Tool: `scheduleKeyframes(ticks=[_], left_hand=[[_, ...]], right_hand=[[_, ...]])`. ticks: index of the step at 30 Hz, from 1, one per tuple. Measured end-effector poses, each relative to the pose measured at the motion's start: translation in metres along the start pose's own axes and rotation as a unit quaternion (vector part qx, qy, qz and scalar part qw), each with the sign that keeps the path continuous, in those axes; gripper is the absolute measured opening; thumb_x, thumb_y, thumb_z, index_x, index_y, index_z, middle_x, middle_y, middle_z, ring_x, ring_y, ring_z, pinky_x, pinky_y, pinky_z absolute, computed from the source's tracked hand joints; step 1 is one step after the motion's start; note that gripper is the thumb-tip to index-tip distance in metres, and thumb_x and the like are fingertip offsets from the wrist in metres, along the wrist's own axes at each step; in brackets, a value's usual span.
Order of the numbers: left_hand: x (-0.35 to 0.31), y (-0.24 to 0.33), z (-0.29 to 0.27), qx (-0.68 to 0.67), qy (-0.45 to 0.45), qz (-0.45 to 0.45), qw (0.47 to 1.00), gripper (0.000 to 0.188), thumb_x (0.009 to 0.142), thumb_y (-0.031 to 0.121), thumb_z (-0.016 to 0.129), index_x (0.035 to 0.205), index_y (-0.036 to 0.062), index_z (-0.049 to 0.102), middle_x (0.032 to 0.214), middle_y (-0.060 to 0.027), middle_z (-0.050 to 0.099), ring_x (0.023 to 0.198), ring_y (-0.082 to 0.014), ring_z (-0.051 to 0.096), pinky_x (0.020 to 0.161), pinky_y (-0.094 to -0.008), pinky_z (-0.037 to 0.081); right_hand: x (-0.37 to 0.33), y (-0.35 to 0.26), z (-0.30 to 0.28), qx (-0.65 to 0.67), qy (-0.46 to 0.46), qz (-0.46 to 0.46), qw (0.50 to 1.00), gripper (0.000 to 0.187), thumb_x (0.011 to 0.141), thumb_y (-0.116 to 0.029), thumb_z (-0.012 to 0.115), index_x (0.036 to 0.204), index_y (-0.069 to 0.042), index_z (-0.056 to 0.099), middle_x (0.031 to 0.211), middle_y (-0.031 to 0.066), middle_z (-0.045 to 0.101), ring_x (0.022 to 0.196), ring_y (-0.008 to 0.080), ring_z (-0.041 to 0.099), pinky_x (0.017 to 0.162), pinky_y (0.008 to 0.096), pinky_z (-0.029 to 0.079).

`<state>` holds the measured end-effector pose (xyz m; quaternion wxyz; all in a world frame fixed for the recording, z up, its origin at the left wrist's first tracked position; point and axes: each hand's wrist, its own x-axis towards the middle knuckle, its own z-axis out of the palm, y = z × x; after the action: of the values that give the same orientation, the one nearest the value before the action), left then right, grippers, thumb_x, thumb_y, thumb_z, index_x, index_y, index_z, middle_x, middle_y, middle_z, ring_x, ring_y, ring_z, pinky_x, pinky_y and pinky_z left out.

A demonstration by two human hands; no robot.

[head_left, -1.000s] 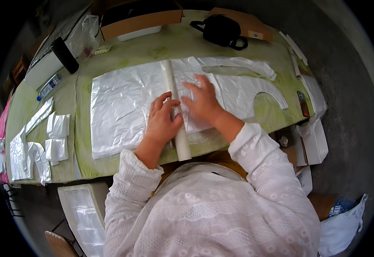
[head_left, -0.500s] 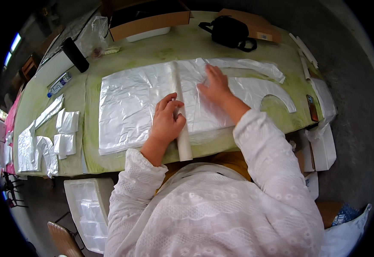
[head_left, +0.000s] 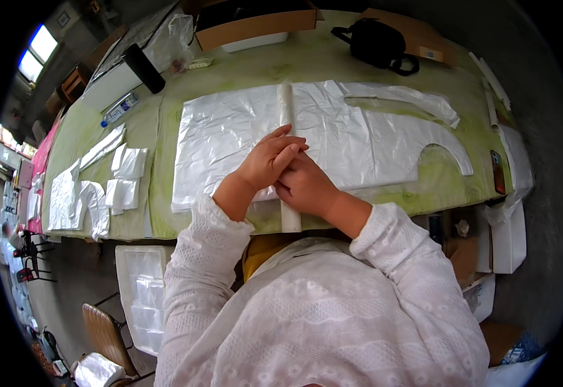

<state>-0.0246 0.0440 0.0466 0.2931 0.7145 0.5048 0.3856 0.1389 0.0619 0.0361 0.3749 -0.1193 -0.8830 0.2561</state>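
Note:
My left hand [head_left: 263,162] and my right hand [head_left: 307,186] are clasped together at the middle of the table. The left fingers fold over the right fingers, which are mostly hidden. Beneath them an off-white tube [head_left: 290,218] lies lengthwise, its near end reaching the table's front edge. It crosses a flat stack of white plastic vest bags [head_left: 227,129]. The bags' two handle strips [head_left: 452,151] stretch to the right, with a curved cut-out between them. No other thing shows in either hand.
Folded white bags [head_left: 127,174] lie at left on the green table [head_left: 256,68]. Beyond them are a water bottle [head_left: 120,108] and black cylinder [head_left: 143,68]. A cardboard box [head_left: 262,27] and black bag [head_left: 378,44] stand at the back; a phone [head_left: 497,171] lies at right.
My right hand has left the bag surface on the right and moved left and nearer to me, meeting my left hand over the tube. The whole view has shifted a little.

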Motion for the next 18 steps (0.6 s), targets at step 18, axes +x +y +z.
scheduleKeyframes(ticks=[18], left_hand=[[-0.087,-0.015,-0.066,0.378,0.131,-0.117,0.909,0.023,0.088,0.03,0.075,0.102,0.0118,0.072,0.139,-0.0056,0.061,0.143,-0.04,0.04,0.114,-0.0502,0.033]], right_hand=[[-0.026,-0.036,0.008,0.139,-0.055,-0.102,0.983,0.015,0.08,-0.006,0.069,0.095,-0.009,0.071,0.101,0.0104,0.07,0.103,0.0334,0.065,0.094,0.0453,0.051]])
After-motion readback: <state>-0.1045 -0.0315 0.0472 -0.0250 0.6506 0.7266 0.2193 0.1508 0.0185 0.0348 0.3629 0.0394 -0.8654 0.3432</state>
